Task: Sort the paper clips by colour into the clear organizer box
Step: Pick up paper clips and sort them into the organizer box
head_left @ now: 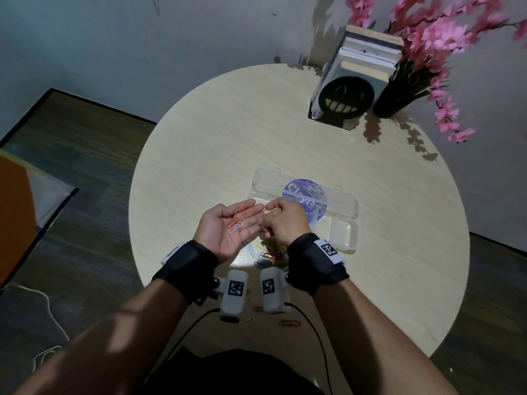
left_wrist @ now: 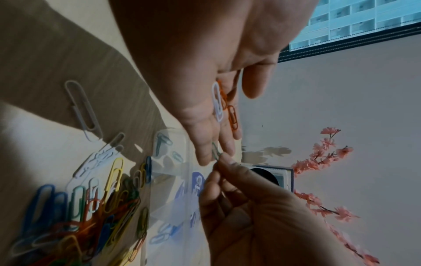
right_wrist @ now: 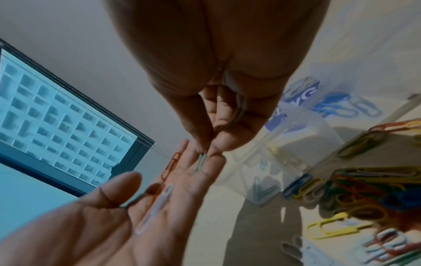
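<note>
Head view: left hand flat, palm up, carrying white clip; clear organizer box open on bench.
Left wrist: clip heap beside box.
Right wrist: right hand pinches green clip. Light, springy, slippery wire; best pinched across its loops.

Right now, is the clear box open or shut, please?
Open: the box has its lid folded back flat on the table.

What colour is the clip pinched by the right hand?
Green; the clip shows best in the right wrist view, at the right hand's fingertips.
</note>
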Motion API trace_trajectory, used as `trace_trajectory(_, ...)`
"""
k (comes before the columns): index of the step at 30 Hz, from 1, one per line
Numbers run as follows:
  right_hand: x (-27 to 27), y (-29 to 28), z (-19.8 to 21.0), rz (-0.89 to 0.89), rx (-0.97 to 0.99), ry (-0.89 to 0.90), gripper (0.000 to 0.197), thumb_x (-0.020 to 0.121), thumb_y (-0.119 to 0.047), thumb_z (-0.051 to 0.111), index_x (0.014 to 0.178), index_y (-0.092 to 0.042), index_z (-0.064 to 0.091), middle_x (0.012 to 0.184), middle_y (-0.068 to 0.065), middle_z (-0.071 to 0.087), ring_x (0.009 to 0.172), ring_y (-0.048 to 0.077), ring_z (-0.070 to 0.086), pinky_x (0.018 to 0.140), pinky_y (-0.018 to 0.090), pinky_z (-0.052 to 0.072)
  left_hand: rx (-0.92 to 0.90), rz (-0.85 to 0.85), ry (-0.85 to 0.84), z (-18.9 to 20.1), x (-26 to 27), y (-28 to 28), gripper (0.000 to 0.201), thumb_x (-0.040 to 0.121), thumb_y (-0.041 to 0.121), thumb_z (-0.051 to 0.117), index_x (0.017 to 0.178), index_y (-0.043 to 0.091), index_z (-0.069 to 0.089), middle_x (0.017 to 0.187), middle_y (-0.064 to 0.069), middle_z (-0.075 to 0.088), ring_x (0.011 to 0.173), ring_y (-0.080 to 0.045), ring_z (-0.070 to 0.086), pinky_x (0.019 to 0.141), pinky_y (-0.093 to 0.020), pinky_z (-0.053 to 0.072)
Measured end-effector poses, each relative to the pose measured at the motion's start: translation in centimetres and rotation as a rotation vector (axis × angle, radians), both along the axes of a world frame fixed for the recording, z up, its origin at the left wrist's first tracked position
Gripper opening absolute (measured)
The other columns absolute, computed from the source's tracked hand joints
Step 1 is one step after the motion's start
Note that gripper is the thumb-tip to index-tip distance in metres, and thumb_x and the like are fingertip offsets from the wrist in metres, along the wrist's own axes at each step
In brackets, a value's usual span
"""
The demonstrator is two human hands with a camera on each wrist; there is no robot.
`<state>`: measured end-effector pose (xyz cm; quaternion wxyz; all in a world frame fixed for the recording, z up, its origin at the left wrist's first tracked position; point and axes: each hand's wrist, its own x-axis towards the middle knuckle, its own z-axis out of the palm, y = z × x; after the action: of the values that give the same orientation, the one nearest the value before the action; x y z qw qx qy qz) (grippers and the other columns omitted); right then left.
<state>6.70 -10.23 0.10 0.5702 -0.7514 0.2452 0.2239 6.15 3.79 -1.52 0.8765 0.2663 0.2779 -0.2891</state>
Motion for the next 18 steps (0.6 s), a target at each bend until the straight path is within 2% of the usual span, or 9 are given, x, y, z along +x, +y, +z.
trace_trajectory(3,1.1,0.1,0.2,-0.02,-0.042,-0.048,0.022,0.071,0.009,0.058,0.073,-0.012,0.054,0.059,0.012,0.053,0.044,0.021,0.046,0.054,0.034,0.043,0.005,0.028,0.014,-0.5,0.1,0.4,0.043,0.09,0.015,0.027,0.113,-0.006,0.057,0.112,-0.024,0.066,0.098,-0.035,0.067,0.087,-0.046,0.052)
trace_trajectory(6,2.7,-0.2,-0.2,0.04,-0.253,-0.141,0.024,0.073,-0.001,0.069,0.062,-0.019,0.057,0.062,0.002,0.059,0.052,0.018,0.055,0.059,0.031,0.049,0.04,0.031,0.028,-1.1,0.0,1.1,0.047,0.094,0.026,0.028,0.114,-0.003,0.058,0.119,-0.024,0.063,0.108,-0.036,0.063,0.092,-0.048,0.049)
trace_trajectory(9,3.4,-0.2,-0.1,0.134,-0.367,-0.154,0.009,0.078,-0.005,0.067,0.075,-0.014,0.068,0.074,0.002,0.065,0.068,0.016,0.057,0.065,0.026,0.046,0.045,0.028,0.039,-1.3,-0.1,1.5,0.053,0.096,0.036,0.03,0.114,-0.005,0.058,0.123,-0.027,0.06,0.115,-0.039,0.059,0.094,-0.05,0.047)
trace_trajectory(12,2.7,0.3,1.0,0.328,-0.463,-0.285,0.012,0.082,-0.008,0.062,0.089,-0.013,0.07,0.09,0.002,0.067,0.082,0.015,0.058,0.071,0.021,0.04,0.048,0.013,0.048,-1.0,-0.2,1.4,0.06,0.097,0.044,0.029,0.115,-0.006,0.057,0.115,-0.027,0.064,0.103,-0.038,0.066,0.089,-0.049,0.052)
trace_trajectory(16,1.3,1.6,2.4,0.711,-0.499,-0.396,0.014,0.084,-0.011,0.059,0.092,-0.014,0.069,0.098,0.006,0.058,0.09,0.023,0.057,0.075,0.033,0.047,-0.009,-0.062,0.023,-0.4,-0.3,0.5,0.073,0.097,0.054,0.024,0.097,-0.004,0.069,0.092,-0.021,0.069,0.08,-0.029,0.071,0.069,-0.039,0.06)
trace_trajectory(18,1.0,1.6,2.4,0.795,-0.58,-0.392,0.015,0.084,-0.012,0.056,0.095,-0.013,0.066,0.099,0.007,0.053,0.093,0.025,0.055,0.075,0.037,0.049,-0.022,-0.109,0.011,-0.1,-0.3,0.1,0.074,0.096,0.057,0.022,0.095,-0.001,0.067,0.082,-0.017,0.066,0.073,-0.026,0.069,0.065,-0.035,0.059)
